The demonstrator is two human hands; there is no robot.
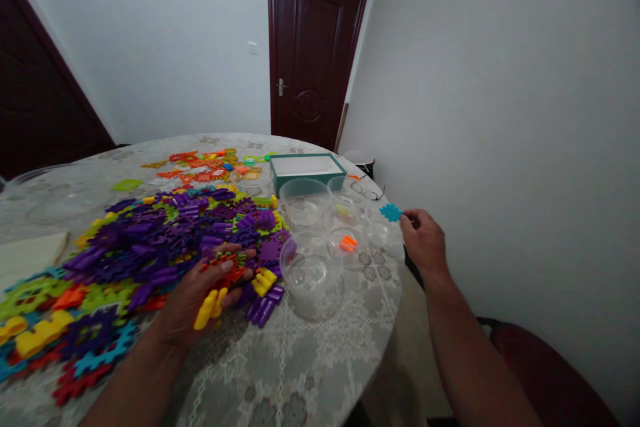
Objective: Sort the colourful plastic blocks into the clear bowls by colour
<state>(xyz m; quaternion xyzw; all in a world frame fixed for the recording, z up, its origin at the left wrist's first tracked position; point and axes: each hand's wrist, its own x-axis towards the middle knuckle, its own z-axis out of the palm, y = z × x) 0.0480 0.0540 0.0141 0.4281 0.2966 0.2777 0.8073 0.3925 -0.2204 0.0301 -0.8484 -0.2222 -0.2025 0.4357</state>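
Pinched in my right hand [424, 240] is a flat blue toy piece with a toothed edge [391, 213], held at the table's right side near the clear bowls. My left hand [200, 290] lies palm up with several plastic building pieces in it, among them red-orange pieces [231, 268] and a yellow piece [211, 307]. Behind and beside it spreads a large pile of mostly purple pieces [165, 233]. Close to its fingertips are another yellow piece [264, 281] and a purple piece [265, 305]. A clear round bowl [313, 280] stands to the right of this hand.
More clear bowls [306, 203] stand near a green-rimmed box [307, 163]; one area holds an orange piece [349, 243]. Orange pieces [205, 165] lie farther back. The round table has a patterned cloth [360, 320]. A dark red chair [540, 360] is at the right.
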